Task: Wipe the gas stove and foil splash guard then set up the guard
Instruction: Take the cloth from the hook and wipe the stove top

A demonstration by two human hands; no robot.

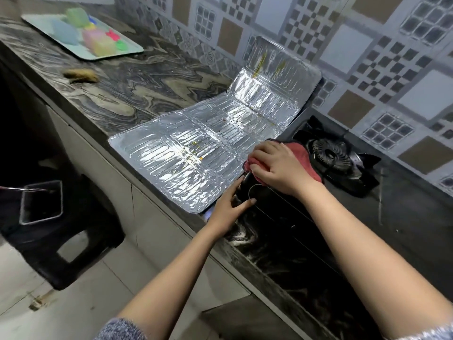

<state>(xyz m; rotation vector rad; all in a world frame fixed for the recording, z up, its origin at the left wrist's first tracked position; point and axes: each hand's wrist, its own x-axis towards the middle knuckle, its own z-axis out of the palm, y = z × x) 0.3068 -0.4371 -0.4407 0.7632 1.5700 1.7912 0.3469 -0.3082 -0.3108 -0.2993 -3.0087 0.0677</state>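
The shiny foil splash guard (196, 153) lay flat on the table (117, 89), its far end leaning up the wall, with yellow-brown spots on it. The left hand (229, 208) rested open on the black gas stove's (326, 165) front corner. The right hand (274, 165) pressed a red cloth (297, 149) on the stove, its grip closed on the cloth.

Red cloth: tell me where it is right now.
In the head view, the red cloth is bunched under the right hand on the left edge of the gas stove, between the burner and the flattened foil guard.
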